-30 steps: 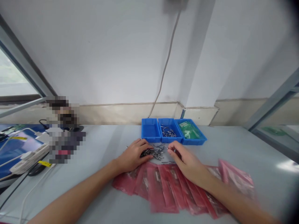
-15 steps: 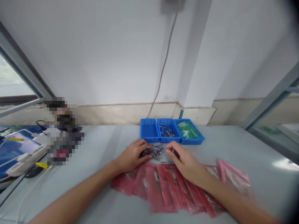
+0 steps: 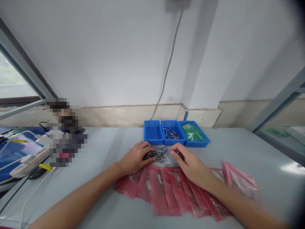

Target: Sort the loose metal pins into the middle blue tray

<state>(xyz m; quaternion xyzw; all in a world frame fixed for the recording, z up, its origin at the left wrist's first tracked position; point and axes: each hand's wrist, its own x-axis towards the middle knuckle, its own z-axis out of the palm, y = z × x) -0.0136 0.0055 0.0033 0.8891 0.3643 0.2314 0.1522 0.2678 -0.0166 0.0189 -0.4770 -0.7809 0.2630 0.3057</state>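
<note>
My left hand [image 3: 138, 157] rests on the table beside a loose pile of thin metal pins [image 3: 156, 156]. Its thumb and fingers are apart, curving round the pile's left side. At the pile's right edge, the thumb and forefinger of my right hand [image 3: 184, 159] pinch together on a small metal pin [image 3: 169, 148], whose tip sticks out to the left. Several pink plastic bags [image 3: 164, 197], overlapping in a row, lie in front of the pile and partly under my right wrist. Small light pieces show inside some of them.
Behind the pile stand three blue trays: a bare one [image 3: 153, 141], one holding metal pins [image 3: 173, 142], and one with a green bag [image 3: 192, 132]. Cables and a white power strip [image 3: 30, 162] lie at the left, near a blurred-out patch. A wall [image 3: 119, 63] rises behind the table.
Both hands keep nearly the same place and grip. The whole view has shifted slightly; the pile, trays and bags look unchanged.
</note>
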